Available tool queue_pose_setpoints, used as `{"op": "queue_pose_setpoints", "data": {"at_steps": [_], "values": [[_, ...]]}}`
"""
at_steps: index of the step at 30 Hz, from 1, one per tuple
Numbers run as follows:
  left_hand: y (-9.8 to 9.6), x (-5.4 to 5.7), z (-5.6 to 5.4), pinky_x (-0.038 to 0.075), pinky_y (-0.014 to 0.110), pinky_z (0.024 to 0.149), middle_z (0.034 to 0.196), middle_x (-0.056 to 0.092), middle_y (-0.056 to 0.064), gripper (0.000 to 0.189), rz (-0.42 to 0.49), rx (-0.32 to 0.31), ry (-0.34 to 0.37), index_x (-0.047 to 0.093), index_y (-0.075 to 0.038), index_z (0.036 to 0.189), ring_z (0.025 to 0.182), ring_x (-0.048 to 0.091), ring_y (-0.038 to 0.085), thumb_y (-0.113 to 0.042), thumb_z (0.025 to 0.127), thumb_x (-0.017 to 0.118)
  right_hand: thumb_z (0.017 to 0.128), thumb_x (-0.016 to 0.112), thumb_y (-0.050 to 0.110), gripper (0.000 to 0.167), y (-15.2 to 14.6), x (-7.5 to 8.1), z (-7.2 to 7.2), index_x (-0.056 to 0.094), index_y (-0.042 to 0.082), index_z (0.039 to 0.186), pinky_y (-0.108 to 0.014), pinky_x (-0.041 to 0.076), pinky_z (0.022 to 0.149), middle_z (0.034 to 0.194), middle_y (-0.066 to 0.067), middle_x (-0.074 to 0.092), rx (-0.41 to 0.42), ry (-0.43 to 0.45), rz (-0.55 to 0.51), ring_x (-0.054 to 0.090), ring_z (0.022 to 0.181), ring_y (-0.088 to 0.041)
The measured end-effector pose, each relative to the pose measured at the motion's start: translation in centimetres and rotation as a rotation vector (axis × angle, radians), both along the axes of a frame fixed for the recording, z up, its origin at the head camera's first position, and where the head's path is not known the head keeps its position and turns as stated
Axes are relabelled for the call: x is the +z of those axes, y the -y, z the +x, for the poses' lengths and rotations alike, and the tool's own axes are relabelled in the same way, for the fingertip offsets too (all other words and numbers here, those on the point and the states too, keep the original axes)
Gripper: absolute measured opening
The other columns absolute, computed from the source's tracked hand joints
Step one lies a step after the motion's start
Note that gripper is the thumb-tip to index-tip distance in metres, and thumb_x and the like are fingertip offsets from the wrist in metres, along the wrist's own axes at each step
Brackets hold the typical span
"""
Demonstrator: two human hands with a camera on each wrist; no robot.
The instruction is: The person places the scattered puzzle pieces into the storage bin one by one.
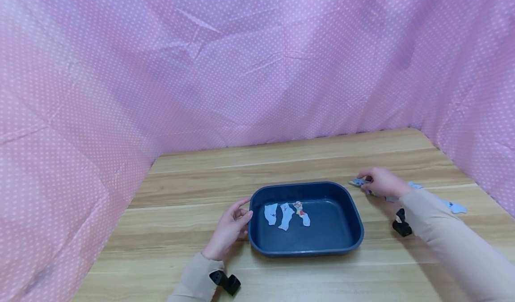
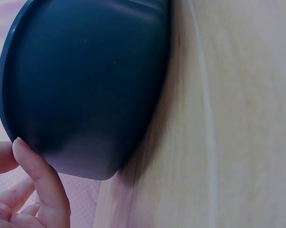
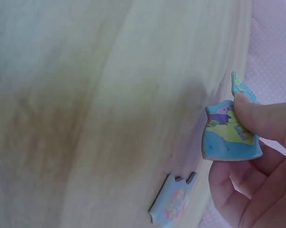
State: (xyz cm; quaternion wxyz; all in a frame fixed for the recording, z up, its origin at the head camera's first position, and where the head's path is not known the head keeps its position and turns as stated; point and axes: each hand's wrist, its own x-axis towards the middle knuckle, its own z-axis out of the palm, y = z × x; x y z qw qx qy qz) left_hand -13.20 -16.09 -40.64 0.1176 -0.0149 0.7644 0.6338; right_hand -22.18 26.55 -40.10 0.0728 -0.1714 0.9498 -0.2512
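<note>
At the left end of a dark blue tray, my left hand pinches the rim between thumb and fingers; the left wrist view shows the thumb against the tray wall. Inside the tray lie a pale blue puzzle piece, a second pale piece and a third with a colourful figure. Right of the tray, my right hand pinches a blue and yellow puzzle piece. Another blue and yellow piece shows behind its thumb; whether that one is held I cannot tell.
On the wooden table, a piece with a pinkish picture lies below the right hand. More pale pieces lie beyond the right forearm, partly hidden by it. A pink dotted cloth hangs behind the table and along its sides.
</note>
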Motion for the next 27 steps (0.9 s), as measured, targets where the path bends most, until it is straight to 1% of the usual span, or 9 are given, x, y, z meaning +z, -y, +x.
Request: {"op": "queue_pose_setpoints", "data": {"at_steps": [4, 6, 8, 14, 17, 19, 21, 24, 27], "values": [[-0.2, 0.0, 0.1, 0.048, 0.026, 0.062, 0.097, 0.058, 0.010, 0.045, 0.002, 0.008, 0.004, 0.045, -0.014, 0.140, 0.073, 0.054, 0.014, -0.018, 0.096, 0.055, 0.088, 0.060, 0.006, 0.034, -0.4, 0.1, 0.1, 0.057, -0.008, 0.118, -0.031, 0.044, 0.046, 0.086, -0.010, 0.062, -0.043, 0.074, -0.061, 0.052, 0.054, -0.014], [-0.2, 0.0, 0.1, 0.048, 0.027, 0.062, 0.098, 0.058, 0.010, 0.045, 0.003, 0.009, 0.006, 0.044, -0.014, 0.140, 0.073, 0.055, 0.014, -0.018, 0.097, 0.054, 0.089, 0.059, 0.009, 0.036, -0.6, 0.2, 0.2, 0.056, -0.008, 0.120, -0.029, 0.044, 0.047, 0.086, -0.010, 0.062, -0.060, 0.090, -0.077, 0.051, 0.055, -0.014], [-0.2, 0.0, 0.2, 0.048, 0.027, 0.062, 0.099, 0.059, 0.010, 0.045, 0.002, 0.011, 0.011, 0.044, -0.015, 0.140, 0.074, 0.055, 0.014, -0.019, 0.096, 0.055, 0.089, 0.060, 0.011, 0.037, -0.8, 0.2, 0.3, 0.057, -0.009, 0.120, -0.029, 0.044, 0.050, 0.088, -0.010, 0.063, -0.069, 0.087, -0.088, 0.052, 0.058, -0.013], [-0.3, -0.1, 0.1, 0.048, 0.026, 0.061, 0.099, 0.059, 0.011, 0.045, 0.010, 0.016, 0.010, 0.045, -0.015, 0.139, 0.073, 0.056, 0.014, -0.018, 0.096, 0.055, 0.087, 0.064, 0.011, 0.030, -1.4, 0.3, 0.5, 0.062, -0.005, 0.112, -0.027, 0.043, 0.051, 0.087, -0.008, 0.064, -0.097, 0.078, -0.134, 0.053, 0.062, -0.012], [-0.4, -0.2, 0.1, 0.048, 0.025, 0.060, 0.098, 0.059, 0.011, 0.044, 0.015, 0.018, 0.006, 0.045, -0.014, 0.139, 0.072, 0.056, 0.013, -0.017, 0.096, 0.055, 0.087, 0.064, 0.012, 0.029, -1.5, 0.2, 0.7, 0.060, -0.006, 0.110, -0.026, 0.045, 0.057, 0.090, -0.012, 0.065, -0.110, 0.063, -0.163, 0.055, 0.071, -0.012], [-0.4, -0.2, 0.1, 0.048, 0.025, 0.060, 0.097, 0.059, 0.010, 0.044, 0.016, 0.020, 0.008, 0.045, -0.014, 0.140, 0.072, 0.056, 0.013, -0.016, 0.097, 0.054, 0.087, 0.064, 0.011, 0.030, -1.5, 0.1, 0.8, 0.057, -0.007, 0.110, -0.026, 0.046, 0.060, 0.094, -0.015, 0.065, -0.122, 0.069, -0.195, 0.056, 0.077, -0.011], [-0.4, -0.2, 0.1, 0.049, 0.026, 0.061, 0.098, 0.060, 0.010, 0.045, 0.016, 0.018, 0.009, 0.044, -0.014, 0.140, 0.072, 0.056, 0.013, -0.016, 0.097, 0.054, 0.088, 0.063, 0.010, 0.034, -1.5, -0.1, 1.0, 0.054, -0.008, 0.115, -0.027, 0.047, 0.060, 0.097, -0.018, 0.063, -0.133, 0.088, -0.228, 0.056, 0.079, -0.011], [-0.4, -0.2, 0.2, 0.050, 0.026, 0.062, 0.099, 0.060, 0.011, 0.045, 0.011, 0.018, 0.007, 0.044, -0.014, 0.141, 0.073, 0.057, 0.013, -0.017, 0.097, 0.054, 0.090, 0.061, 0.008, 0.042, -1.3, -0.1, 1.3, 0.048, -0.007, 0.127, -0.028, 0.048, 0.057, 0.103, -0.021, 0.059, -0.148, 0.140, -0.285, 0.055, 0.077, -0.012], [-0.4, -0.2, 0.2, 0.050, 0.027, 0.062, 0.100, 0.060, 0.012, 0.045, 0.007, 0.020, 0.006, 0.044, -0.015, 0.140, 0.072, 0.058, 0.014, -0.018, 0.097, 0.054, 0.091, 0.058, 0.007, 0.048, -0.9, 0.1, 1.5, 0.043, -0.004, 0.136, -0.029, 0.049, 0.056, 0.108, -0.023, 0.056, -0.137, 0.165, -0.317, 0.054, 0.075, -0.014]]}}
